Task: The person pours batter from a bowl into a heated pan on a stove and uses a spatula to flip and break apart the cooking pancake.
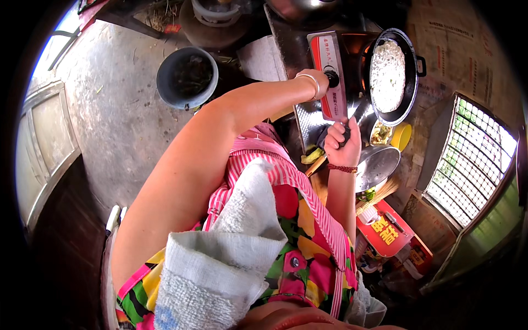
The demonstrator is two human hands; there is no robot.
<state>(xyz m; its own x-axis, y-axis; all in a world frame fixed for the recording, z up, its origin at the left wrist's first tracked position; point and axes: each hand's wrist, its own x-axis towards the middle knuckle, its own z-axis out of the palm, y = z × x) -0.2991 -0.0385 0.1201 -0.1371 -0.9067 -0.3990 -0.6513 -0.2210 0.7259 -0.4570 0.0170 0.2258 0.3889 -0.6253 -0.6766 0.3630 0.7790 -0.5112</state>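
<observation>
A gas stove's red and white front panel (pixel 315 53) lies ahead, with a black control knob (pixel 331 78) on it. My left hand (pixel 317 83) is at this knob, its fingertips closed around the knob's near side and partly hidden. Lower right, my right hand (pixel 344 140) grips the black handle (pixel 358 115) of a dark frying pan (pixel 412 97). The pan rests over a burner that glows orange at its left edge. A long, pale, whitish food (pixel 387 76) with small green bits fills much of its inside.
A metal bowl (pixel 377 167), a yellow container (pixel 401 137) and a dish of chopped food (pixel 380 133) stand near the pan. A straw brush (pixel 383 192) lies by a red board (pixel 387 235). Left of the stove are a grey bucket (pixel 165 78) and a gas cylinder (pixel 194 31).
</observation>
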